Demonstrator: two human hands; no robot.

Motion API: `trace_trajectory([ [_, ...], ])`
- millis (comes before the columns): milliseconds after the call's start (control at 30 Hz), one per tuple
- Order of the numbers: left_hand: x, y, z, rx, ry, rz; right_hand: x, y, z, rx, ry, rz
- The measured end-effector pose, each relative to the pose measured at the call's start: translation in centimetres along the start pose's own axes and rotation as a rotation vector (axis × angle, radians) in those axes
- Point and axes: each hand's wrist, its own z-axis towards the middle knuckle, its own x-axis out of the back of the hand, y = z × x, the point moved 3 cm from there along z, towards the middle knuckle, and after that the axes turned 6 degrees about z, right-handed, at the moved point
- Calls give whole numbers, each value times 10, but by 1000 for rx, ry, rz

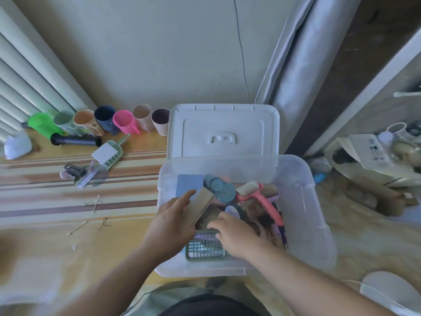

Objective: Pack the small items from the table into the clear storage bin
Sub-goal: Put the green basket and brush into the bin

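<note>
The clear storage bin (305,201) stands at the table's right end, its white lid (224,131) propped up behind it. Both hands are inside it. My left hand (173,222) grips a tan flat block (201,205) that leans tilted in the bin. My right hand (234,233) rests with curled fingers on the rim of a green mesh basket (205,248) at the bin's near wall. Also in the bin lie a blue card (189,184), a teal round-lobed piece (219,188) and a pink-handled roller (262,196).
On the table to the left lie a green scoop with a white card (109,153), a black tube (76,140), clips and a small brush (79,174) and cotton swabs (95,204). A row of coloured cups (107,120) lines the wall. Cluttered shelves stand on the right.
</note>
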Motion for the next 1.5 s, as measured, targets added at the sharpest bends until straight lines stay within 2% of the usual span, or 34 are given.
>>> trace_trajectory([
  [67,-6,-2,-1,-10,-40,34,6,-1,-1,18,16,71],
  [233,-16,-7,3,-88,-106,140,42,21,-30,-36,316,326],
  [300,-21,-3,3,-124,-156,177,51,18,-39,8,343,358],
  [433,-30,11,4,-221,-257,182,46,-9,-37,183,208,173],
  [533,-36,13,1,-224,-381,142,30,-16,-32,167,82,-17],
  [600,-38,9,-3,-156,-461,53,20,-15,-31,109,4,17],
  [667,-37,3,-6,-99,-467,15,13,-16,-31,72,-37,106],
  [800,-36,-8,-8,-110,-401,192,5,-17,-27,-5,-116,145],
  [933,-38,-6,-11,-189,-420,438,4,-14,-19,-51,-182,159],
  [1100,-33,-14,-10,-283,-375,590,-3,-11,-13,-100,-183,166],
  [1267,-32,-16,-18,-411,-438,882,-5,-8,-18,-132,-97,228],
  [1500,-31,-9,-18,-416,-477,901,-2,-6,-26,-186,-133,283],
])
